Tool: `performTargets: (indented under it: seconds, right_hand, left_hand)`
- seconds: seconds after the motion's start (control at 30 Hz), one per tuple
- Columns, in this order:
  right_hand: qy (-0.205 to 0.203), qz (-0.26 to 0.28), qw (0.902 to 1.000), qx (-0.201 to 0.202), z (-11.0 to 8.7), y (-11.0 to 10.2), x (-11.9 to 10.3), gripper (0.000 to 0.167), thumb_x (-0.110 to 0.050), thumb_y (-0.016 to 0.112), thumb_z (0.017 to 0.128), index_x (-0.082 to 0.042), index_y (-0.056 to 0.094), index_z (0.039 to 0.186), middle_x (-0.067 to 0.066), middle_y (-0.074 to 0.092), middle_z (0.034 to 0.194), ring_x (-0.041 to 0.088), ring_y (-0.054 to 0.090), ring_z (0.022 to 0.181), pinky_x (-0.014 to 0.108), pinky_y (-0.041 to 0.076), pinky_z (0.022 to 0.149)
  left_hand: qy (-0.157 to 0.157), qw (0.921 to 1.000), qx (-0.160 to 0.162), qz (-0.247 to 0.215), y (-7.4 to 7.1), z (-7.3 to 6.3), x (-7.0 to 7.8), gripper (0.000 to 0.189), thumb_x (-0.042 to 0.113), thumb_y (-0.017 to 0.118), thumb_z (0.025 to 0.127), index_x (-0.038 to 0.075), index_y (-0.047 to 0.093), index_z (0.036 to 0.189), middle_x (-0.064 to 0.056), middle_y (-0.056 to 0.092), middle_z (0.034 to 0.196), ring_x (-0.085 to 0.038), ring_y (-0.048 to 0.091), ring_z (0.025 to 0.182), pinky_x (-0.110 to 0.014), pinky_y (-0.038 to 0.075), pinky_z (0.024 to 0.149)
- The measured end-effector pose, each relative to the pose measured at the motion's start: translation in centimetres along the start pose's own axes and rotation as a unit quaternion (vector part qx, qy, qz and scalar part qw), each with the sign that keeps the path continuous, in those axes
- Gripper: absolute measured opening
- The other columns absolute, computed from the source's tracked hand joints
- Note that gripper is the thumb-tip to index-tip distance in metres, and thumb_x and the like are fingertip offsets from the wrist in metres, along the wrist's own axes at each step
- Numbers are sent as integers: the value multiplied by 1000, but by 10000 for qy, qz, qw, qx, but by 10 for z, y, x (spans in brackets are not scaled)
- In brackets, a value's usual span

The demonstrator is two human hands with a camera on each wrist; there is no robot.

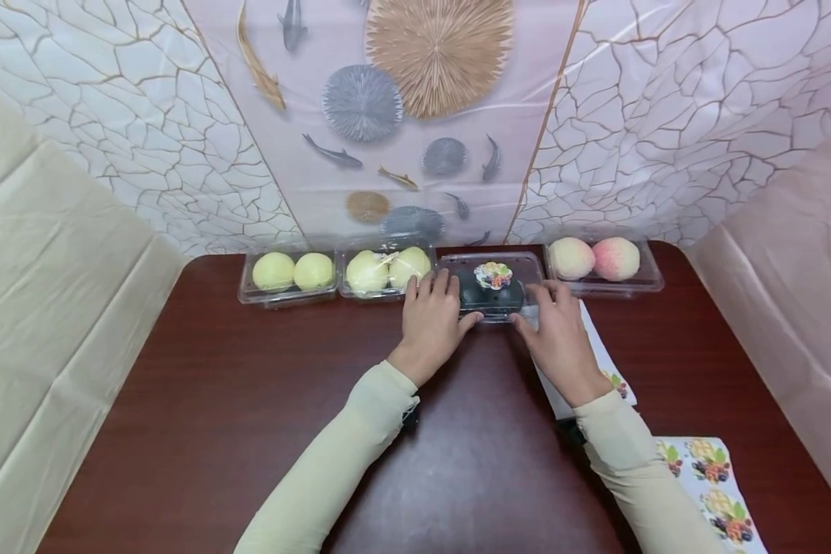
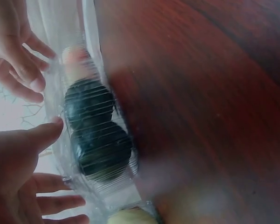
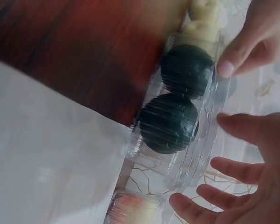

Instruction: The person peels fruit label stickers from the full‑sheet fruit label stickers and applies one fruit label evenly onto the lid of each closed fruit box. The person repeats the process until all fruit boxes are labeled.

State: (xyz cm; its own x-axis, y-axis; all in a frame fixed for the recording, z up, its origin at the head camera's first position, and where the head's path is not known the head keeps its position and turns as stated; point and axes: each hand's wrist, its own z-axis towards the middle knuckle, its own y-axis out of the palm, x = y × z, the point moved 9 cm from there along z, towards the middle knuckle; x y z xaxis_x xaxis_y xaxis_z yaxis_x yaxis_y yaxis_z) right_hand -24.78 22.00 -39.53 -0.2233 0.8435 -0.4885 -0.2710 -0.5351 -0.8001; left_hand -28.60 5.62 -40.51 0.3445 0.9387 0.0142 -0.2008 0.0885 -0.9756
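Note:
A clear plastic fruit box [image 1: 522,264] lies at the back of the table, with two dark green round fruits [image 3: 170,123] inside. On its lid is a fruit-print sticker [image 1: 493,275]. My left hand [image 1: 432,319] is at the box's left end, fingers extended and thumb at the front edge. At the right end is my right hand [image 1: 564,342], its fingers spread and thumb toward the front. Both wrist views show fingertips right at the box's rim. Neither hand curls round it.
Two boxes of pale yellow fruit [image 1: 273,271] stand in line to the left. A box of pinkish peaches [image 1: 616,259] stands to the right. A white sheet [image 1: 599,346] lies beneath the right hand; a sheet of fruit stickers [image 1: 716,485] is nearer. Patterned wall covering [image 1: 443,192] rises behind.

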Motion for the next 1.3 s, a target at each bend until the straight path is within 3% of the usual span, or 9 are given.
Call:
performTargets:
  seconds: [0.17,0.3,0.47,0.7,0.83,0.97,1.13,1.3]
  right_hand:
    - [201,104,9997,-46,-3,12,1,48,-10,76,96,14,50,129,36,37,140,57,56,107,65,49,90]
    - [437,86,9987,-256,-6,23,4,58,-12,77,96,16,42,133,39,27,144,60,49,116,66,49,92]
    - [411,-183,9967,-681,-3,33,1,73,-18,75,99,17,34,148,40,25,150,60,39,132,67,51,95]
    - [395,-393,9899,-1302,-5,40,0,79,-21,70,102,1,26,164,43,10,162,62,21,148,70,52,91]
    - [266,-593,9892,-1316,-4,41,-1,82,-22,71,101,-1,25,165,46,6,162,65,19,148,72,50,94]
    - [106,-861,9902,-1095,3,42,-2,85,-22,75,99,1,26,164,48,12,160,65,27,143,73,52,88]
    - [176,-1037,9892,-1017,10,47,0,87,-23,76,97,2,26,164,48,15,159,63,31,141,72,53,81]
    - [229,-987,9897,-1010,11,47,0,87,-23,74,99,2,24,164,49,16,157,64,29,141,73,51,84]
  left_hand:
    - [-139,9996,243,-34,5,0,-4,78,65,62,99,7,58,150,-13,54,156,-32,50,142,-48,46,110]
    - [-233,9988,350,252,8,3,-6,79,69,58,98,10,59,150,-10,56,154,-30,53,135,-48,46,102]
    - [-342,9980,362,399,8,12,-11,77,70,58,98,12,60,149,-8,59,148,-30,55,126,-46,47,101]
    - [-277,9992,292,86,11,24,-15,67,65,58,100,16,63,145,-9,59,147,-30,54,123,-42,52,94]
    - [-198,9988,451,52,12,29,-15,63,64,57,100,19,65,143,-7,63,140,-28,55,118,-40,53,91]
    - [-189,9985,513,-14,15,32,-19,61,63,58,101,20,65,143,-5,64,135,-27,55,116,-39,52,90]
    - [-93,9979,500,-394,14,31,-24,57,57,64,102,19,66,143,-7,61,140,-28,55,120,-40,53,93]
    - [157,9888,472,-1404,2,18,-30,48,43,69,103,14,67,140,-13,59,144,-32,56,127,-45,51,102]
